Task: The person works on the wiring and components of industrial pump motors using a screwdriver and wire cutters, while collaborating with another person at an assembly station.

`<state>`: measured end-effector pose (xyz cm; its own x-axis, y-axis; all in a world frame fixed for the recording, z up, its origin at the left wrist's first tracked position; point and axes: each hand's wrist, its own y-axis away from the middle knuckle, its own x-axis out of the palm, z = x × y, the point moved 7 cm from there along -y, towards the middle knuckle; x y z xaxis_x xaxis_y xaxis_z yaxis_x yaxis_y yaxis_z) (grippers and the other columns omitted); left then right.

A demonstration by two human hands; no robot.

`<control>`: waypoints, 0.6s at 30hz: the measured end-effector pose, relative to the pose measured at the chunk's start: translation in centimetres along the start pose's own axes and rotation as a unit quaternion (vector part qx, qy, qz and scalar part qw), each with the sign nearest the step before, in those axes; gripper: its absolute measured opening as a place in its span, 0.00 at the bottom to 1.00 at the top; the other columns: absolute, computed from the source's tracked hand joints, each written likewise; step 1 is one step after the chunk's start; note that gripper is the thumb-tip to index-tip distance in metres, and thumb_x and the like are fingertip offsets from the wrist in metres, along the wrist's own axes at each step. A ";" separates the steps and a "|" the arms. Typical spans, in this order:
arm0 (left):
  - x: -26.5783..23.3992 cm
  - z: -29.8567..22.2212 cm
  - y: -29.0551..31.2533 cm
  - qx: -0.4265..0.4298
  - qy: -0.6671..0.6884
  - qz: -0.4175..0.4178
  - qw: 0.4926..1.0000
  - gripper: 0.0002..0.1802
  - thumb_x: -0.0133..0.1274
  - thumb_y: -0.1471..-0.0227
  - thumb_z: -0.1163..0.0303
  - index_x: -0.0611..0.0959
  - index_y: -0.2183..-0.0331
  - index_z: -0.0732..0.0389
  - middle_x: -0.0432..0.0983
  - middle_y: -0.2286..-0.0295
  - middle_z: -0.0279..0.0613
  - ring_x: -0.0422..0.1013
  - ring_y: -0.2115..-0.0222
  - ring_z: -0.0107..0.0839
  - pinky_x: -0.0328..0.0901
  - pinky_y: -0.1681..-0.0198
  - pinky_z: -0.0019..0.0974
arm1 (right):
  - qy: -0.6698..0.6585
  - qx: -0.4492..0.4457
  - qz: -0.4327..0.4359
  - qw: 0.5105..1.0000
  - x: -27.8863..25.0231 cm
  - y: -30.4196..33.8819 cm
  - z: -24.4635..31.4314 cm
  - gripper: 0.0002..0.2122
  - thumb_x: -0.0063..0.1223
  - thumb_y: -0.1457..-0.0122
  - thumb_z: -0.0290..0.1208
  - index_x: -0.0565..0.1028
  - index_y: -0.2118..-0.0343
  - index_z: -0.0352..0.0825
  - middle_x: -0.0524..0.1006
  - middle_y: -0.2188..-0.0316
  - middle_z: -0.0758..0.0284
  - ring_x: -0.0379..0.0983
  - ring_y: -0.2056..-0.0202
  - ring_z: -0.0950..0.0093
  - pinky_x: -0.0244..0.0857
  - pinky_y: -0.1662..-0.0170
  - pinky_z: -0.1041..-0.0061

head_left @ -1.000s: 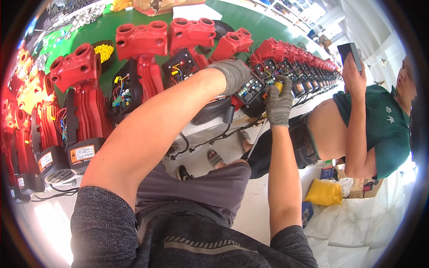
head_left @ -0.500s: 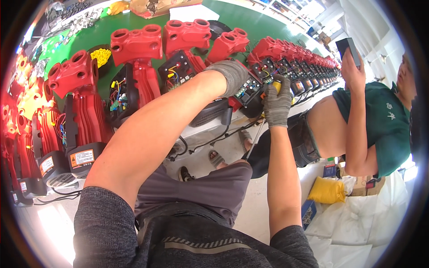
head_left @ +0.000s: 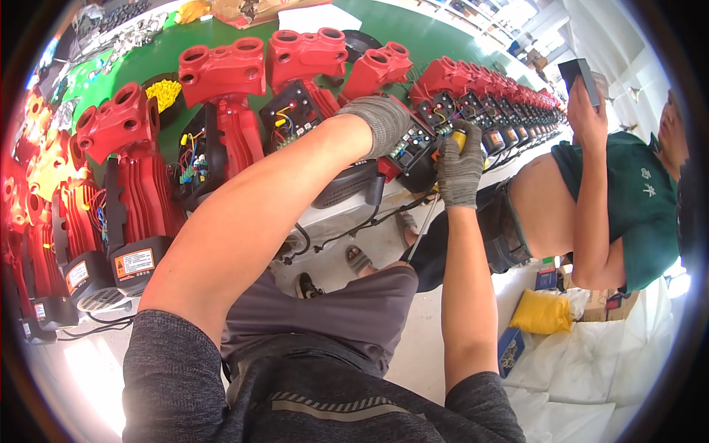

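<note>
My left hand (head_left: 378,124), in a grey knit glove, rests at the near end of a red cast-metal machine body (head_left: 378,70). Its fingers are hidden behind the back of the hand, next to an exposed circuit board (head_left: 410,150) in a black housing. Just right of that board, my right hand (head_left: 459,168), gloved the same way, is wrapped round the yellow-and-black handle of a screwdriver (head_left: 459,139). The long thin shaft slants down toward my knee, its tip pointing away from the board.
Similar red machine bodies (head_left: 221,70) with open wiring line the green-topped bench (head_left: 413,37) on both sides. A bowl of yellow connectors (head_left: 164,94) sits behind them. Black cables (head_left: 377,218) hang at the near edge. At right stands a person (head_left: 628,199) holding a dark device (head_left: 580,77).
The view has shifted very slightly. Both hands keep nearly the same places, with the screwdriver still in my right hand.
</note>
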<state>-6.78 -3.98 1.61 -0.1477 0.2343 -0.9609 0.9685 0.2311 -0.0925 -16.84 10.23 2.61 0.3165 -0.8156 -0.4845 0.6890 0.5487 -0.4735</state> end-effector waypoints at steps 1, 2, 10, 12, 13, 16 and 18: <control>-0.2 -0.2 0.1 0.006 -0.017 -0.011 1.000 0.11 0.57 0.55 0.72 0.87 0.66 0.60 0.81 0.69 0.51 0.78 0.67 0.50 0.72 0.62 0.47 | 0.001 0.005 0.001 1.000 0.0 0.0 -0.2 0.14 0.48 0.40 0.27 0.70 0.50 0.38 0.75 0.79 0.65 0.76 0.76 0.74 0.71 0.70 0.71; -0.6 -0.4 0.3 0.013 -0.034 -0.023 0.999 0.10 0.58 0.55 0.71 0.88 0.66 0.59 0.81 0.70 0.50 0.78 0.67 0.49 0.72 0.62 0.47 | 0.001 0.005 0.000 1.000 -0.1 0.0 -0.1 0.14 0.48 0.40 0.27 0.70 0.50 0.38 0.75 0.79 0.65 0.76 0.76 0.74 0.71 0.70 0.71; -0.9 0.7 0.6 0.029 -0.018 -0.017 0.999 0.08 0.59 0.57 0.70 0.88 0.70 0.54 0.80 0.75 0.46 0.77 0.72 0.45 0.70 0.68 0.47 | -0.010 0.007 0.000 1.000 0.1 0.1 0.4 0.14 0.48 0.39 0.26 0.70 0.51 0.38 0.75 0.79 0.66 0.75 0.77 0.75 0.71 0.71 0.72; -0.9 0.5 0.8 0.036 -0.018 -0.024 0.999 0.08 0.59 0.57 0.70 0.88 0.71 0.53 0.80 0.75 0.46 0.77 0.72 0.45 0.70 0.68 0.47 | -0.004 0.008 0.000 1.000 0.0 0.1 0.6 0.14 0.47 0.39 0.26 0.70 0.51 0.38 0.75 0.79 0.66 0.75 0.77 0.75 0.70 0.71 0.72; -0.9 0.4 0.8 0.039 -0.025 -0.024 0.999 0.08 0.58 0.57 0.71 0.88 0.70 0.53 0.80 0.75 0.46 0.77 0.72 0.45 0.70 0.68 0.47 | 0.002 0.009 -0.002 1.000 0.0 0.1 0.6 0.14 0.47 0.40 0.26 0.70 0.51 0.38 0.75 0.79 0.66 0.75 0.77 0.75 0.70 0.71 0.72; -1.3 -0.3 1.0 0.035 -0.030 -0.025 0.999 0.08 0.57 0.57 0.71 0.88 0.70 0.53 0.80 0.75 0.45 0.77 0.72 0.46 0.70 0.68 0.47 | 0.005 -0.003 -0.003 1.000 -0.1 0.1 0.5 0.14 0.47 0.40 0.26 0.70 0.51 0.38 0.74 0.79 0.66 0.75 0.77 0.75 0.70 0.72 0.72; -1.2 0.1 1.0 0.023 -0.031 -0.023 0.999 0.09 0.56 0.57 0.72 0.88 0.70 0.53 0.80 0.75 0.45 0.77 0.72 0.46 0.70 0.67 0.47 | 0.004 -0.004 0.001 1.000 0.2 0.0 0.4 0.14 0.47 0.40 0.27 0.70 0.51 0.38 0.74 0.80 0.66 0.75 0.77 0.75 0.70 0.72 0.72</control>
<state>-5.62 -4.08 2.64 -0.1804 0.1650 -0.9696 0.9694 0.1969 -0.1469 -16.54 9.99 2.83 0.3124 -0.8136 -0.4903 0.6840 0.5508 -0.4783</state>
